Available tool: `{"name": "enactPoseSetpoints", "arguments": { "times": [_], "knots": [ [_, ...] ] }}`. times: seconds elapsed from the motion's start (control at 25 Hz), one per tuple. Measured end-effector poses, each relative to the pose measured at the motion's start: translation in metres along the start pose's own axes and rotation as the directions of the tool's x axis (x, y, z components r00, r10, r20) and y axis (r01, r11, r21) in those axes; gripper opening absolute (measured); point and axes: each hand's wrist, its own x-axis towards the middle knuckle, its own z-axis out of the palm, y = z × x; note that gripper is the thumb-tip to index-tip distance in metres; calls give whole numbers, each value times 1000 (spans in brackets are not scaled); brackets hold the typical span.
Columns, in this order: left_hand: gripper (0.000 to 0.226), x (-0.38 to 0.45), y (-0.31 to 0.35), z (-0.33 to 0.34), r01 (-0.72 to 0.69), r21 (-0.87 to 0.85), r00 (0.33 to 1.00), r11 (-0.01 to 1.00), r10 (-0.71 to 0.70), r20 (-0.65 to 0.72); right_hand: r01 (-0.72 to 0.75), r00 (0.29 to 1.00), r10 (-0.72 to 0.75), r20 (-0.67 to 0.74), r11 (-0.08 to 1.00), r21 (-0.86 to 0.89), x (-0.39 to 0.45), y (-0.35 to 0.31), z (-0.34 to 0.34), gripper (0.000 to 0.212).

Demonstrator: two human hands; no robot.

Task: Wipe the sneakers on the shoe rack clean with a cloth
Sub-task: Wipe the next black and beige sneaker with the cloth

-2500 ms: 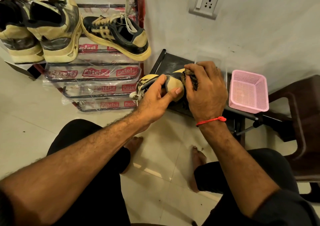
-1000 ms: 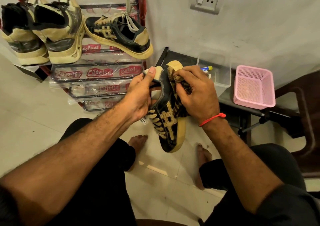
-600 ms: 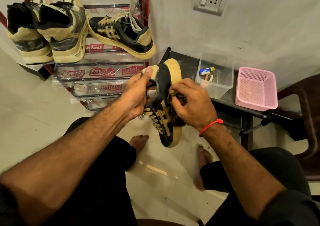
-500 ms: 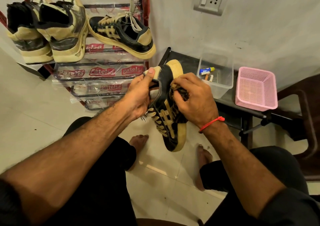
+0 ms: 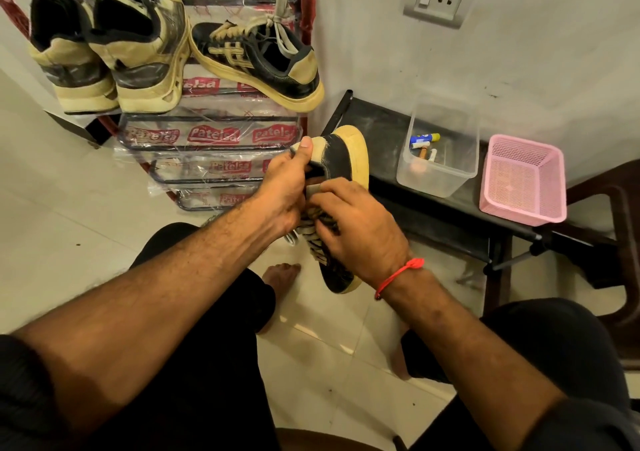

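Black-and-tan lace-up sneaker (image 5: 341, 160): heel at twelve o'clock, pinched by left hand (image 5: 282, 187) for steadiness; right hand (image 5: 360, 232) clutches patterned cloth (image 5: 320, 214), rubbing laces.

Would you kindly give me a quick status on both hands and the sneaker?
Left hand grips black sneaker at heel. Right hand presses cloth on its laces. Three sneakers on shoe rack. Nothing in the way.

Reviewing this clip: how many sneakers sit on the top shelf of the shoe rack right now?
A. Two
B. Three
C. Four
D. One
B: two cream high-top sneakers stand side by side next to one black low-top sneaker on the shoe rack, while the matching black sneaker is off the rack, held by the left hand.
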Motion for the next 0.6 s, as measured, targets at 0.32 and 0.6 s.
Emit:
{"name": "enactPoseSetpoints", "arguments": {
  "times": [0.32,0.6],
  "knots": [
    [39,-10,3,10,9,-18,998,1000,-8,67,-106,976,115,-187,993,56,17,27,-15,22],
    [41,-5,19,7,-65,-114,997,991,71,45,186,956,-207,-207,976,-116,-5,10,9,13]
  ]
}}
